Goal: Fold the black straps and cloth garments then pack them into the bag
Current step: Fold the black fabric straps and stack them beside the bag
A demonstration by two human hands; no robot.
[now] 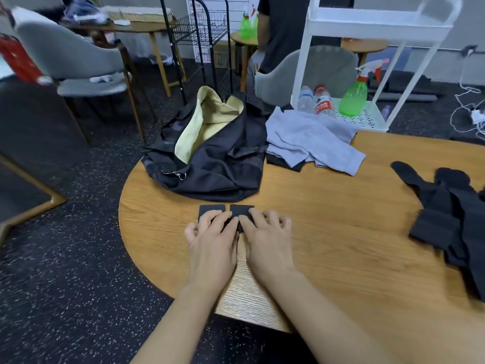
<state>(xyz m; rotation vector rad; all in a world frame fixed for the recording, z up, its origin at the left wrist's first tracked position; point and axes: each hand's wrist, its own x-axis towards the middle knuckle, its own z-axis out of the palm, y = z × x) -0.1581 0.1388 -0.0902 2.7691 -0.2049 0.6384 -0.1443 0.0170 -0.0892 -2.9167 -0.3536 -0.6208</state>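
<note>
Fingers [223,219] of both hands lie fairly straight and spread, pressing flat on two small black straps [240,210] that sit side by side near the left edge of the table [328,219]; the left hand [212,240] covers the left piece and the right hand [265,237] the right one, with neither curled round anything. The straps look thin, light and limp, likely to spring open unless pinched at the folded edge, so a pinch across both layers seems the safest hold. Just beyond them the bag [215,158] slumps open, its pale lining showing, soft-sided and partly overhanging the table's left edge. Beside it, toward the far edge, lies a loose grey cloth [312,140] over something dark. More black garments [451,211] lie heaped near the right edge, well apart from the hands. The wooden top looks smooth, so fabric should slide easily. Around stand a white cart [367,27], bottles [315,101], a green sprayer [353,97], grey chairs [73,56] and a seated person [283,30].
</note>
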